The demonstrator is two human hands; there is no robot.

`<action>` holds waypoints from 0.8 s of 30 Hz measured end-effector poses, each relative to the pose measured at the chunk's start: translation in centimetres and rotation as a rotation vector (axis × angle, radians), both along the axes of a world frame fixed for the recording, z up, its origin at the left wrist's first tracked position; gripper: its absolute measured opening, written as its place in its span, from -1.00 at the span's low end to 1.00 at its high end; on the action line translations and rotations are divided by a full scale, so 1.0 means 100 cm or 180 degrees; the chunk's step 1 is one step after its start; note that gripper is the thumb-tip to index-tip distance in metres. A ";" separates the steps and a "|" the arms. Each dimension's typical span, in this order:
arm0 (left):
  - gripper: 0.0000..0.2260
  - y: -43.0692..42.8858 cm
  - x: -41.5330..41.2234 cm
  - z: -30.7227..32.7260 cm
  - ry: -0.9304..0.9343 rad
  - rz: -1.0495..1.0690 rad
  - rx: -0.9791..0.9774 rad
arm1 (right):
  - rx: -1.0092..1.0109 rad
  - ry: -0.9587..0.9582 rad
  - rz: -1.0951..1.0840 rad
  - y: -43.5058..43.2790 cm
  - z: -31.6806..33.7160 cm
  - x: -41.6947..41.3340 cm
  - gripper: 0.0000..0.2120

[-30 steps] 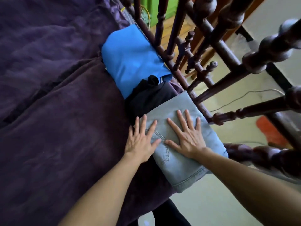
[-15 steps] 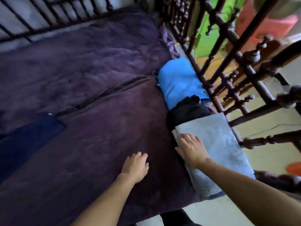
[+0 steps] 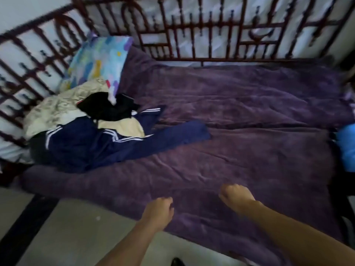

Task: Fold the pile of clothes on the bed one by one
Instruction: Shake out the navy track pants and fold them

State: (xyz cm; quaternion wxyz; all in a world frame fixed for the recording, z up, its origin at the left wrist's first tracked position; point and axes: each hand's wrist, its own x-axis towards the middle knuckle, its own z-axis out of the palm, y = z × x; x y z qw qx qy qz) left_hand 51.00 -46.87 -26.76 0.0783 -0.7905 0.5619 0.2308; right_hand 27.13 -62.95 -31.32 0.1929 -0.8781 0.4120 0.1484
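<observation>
Clothes [image 3: 86,131] are seen heaped, unfolded, well beyond the left hand [image 3: 158,210] and off to its left, at the far left end of the bed. On the near side of the heap lies a navy garment [image 3: 92,148] with white stripes, one long part of it stretched out flat towards the middle of the bed. A black garment [image 3: 107,109] is bunched on top, a cream garment [image 3: 123,126] shows between the two, and a pale patterned cloth [image 3: 55,110] is crumpled on the far left side. No piece of the heap is touched by either hand.

The left hand is held over the near edge of the purple blanket [image 3: 240,154], its fingers loosely curled and nothing gripped. The right hand [image 3: 236,196] is held just to its right, a little further in over the blanket, its fingers likewise loosely curled around nothing (both hands are blurred, so finer detail cannot be made out).

A colourful pillow [image 3: 98,62] is propped behind the heap against the dark wooden rail [image 3: 211,35]. Far to the right of the right hand, a bright blue garment [image 3: 347,148] is cut off by the picture's edge. Pale floor [image 3: 76,227] is visible below the left forearm.
</observation>
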 end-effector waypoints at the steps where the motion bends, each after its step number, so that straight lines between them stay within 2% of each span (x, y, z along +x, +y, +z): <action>1: -0.75 0.015 0.024 0.006 -0.0049 0.0117 -0.0010 | 0.0021 -0.0007 0.0103 0.007 0.004 0.026 -0.72; 7: -0.77 0.081 0.150 0.036 -0.0063 0.0631 -0.0116 | 0.0119 -0.0070 0.0458 0.033 0.035 0.175 -0.71; 13: -0.73 0.123 0.232 0.047 0.0137 0.1045 -0.0250 | 0.0201 -0.0212 0.0664 0.035 0.048 0.297 -0.69; 20: -0.71 0.138 0.341 0.040 0.0160 0.1327 -0.0200 | 0.0443 -0.0311 0.0753 0.022 0.023 0.432 -0.68; 24: -0.80 0.125 0.421 0.027 0.0317 0.1484 -0.0055 | 0.0556 -0.0338 0.0880 0.007 -0.006 0.533 -0.70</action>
